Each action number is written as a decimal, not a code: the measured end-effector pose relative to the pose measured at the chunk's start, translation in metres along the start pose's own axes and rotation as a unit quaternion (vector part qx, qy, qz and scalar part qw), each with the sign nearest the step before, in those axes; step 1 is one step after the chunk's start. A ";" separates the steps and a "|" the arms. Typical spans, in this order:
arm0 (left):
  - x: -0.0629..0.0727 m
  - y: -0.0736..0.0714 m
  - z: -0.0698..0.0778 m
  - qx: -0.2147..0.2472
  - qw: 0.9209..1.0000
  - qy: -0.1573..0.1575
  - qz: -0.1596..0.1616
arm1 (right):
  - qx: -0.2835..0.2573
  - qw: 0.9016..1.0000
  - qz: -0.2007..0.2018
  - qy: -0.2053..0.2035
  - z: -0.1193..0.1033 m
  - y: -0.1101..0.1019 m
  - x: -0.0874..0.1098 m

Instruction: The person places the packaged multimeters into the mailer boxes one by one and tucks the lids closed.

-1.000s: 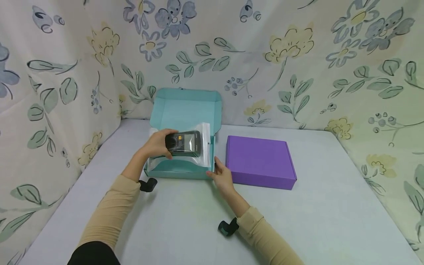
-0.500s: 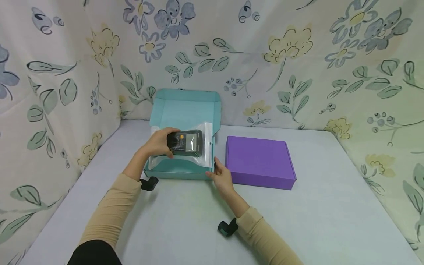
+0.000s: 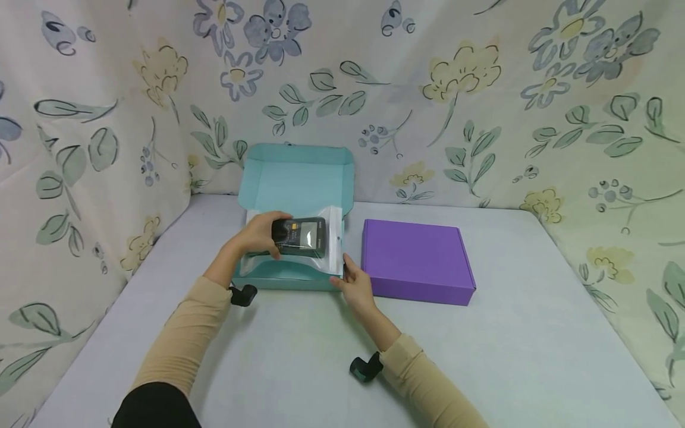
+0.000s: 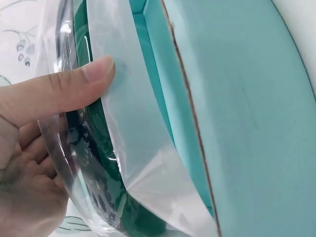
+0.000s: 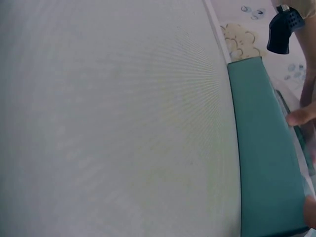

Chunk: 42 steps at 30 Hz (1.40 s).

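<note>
In the head view my left hand (image 3: 260,234) grips a multimeter (image 3: 301,236) in a clear zip bag (image 3: 334,238), above the teal cardboard box (image 3: 294,284). The multimeter is black and green, with a grey screen and an orange button. In the left wrist view my thumb presses on its edge through the plastic (image 4: 143,158), with the fingers behind it. My right hand (image 3: 357,290) holds the box at its front right corner, thumb at the front and fingers at the right side. The box lid stands open at the back. In the right wrist view the box's front wall (image 5: 264,148) shows.
A closed purple box (image 3: 417,261) lies just right of the teal one. Behind the white table (image 3: 535,333) hangs a floral curtain (image 3: 396,107). A black wrist camera (image 3: 366,368) sticks out from the right sleeve and another (image 3: 243,295) from the left.
My left hand has lowered the bagged multimeter slightly toward the teal box. The right hand keeps its place at the box corner. The head view has shifted a little.
</note>
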State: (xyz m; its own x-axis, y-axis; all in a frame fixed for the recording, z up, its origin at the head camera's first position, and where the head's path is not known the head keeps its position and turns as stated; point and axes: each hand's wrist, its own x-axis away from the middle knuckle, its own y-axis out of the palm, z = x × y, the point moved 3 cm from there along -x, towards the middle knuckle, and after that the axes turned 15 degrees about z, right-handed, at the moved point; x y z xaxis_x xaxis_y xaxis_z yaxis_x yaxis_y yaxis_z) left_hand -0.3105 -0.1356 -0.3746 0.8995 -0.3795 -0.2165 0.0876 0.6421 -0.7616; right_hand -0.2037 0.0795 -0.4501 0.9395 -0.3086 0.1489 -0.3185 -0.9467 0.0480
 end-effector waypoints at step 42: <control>-0.005 0.028 -0.024 -0.028 0.992 -0.047 -0.114 | -0.007 1.000 -0.006 -0.013 0.001 0.000 0.001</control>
State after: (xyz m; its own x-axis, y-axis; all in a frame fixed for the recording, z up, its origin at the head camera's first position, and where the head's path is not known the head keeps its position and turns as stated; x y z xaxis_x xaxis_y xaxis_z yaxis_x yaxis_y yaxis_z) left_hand -0.3227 -0.1318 -0.4091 0.8952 -0.4452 0.0202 0.2712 0.5082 -0.8175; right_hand -0.2022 0.0792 -0.4513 0.9458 -0.3004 0.1235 -0.3096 -0.9488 0.0626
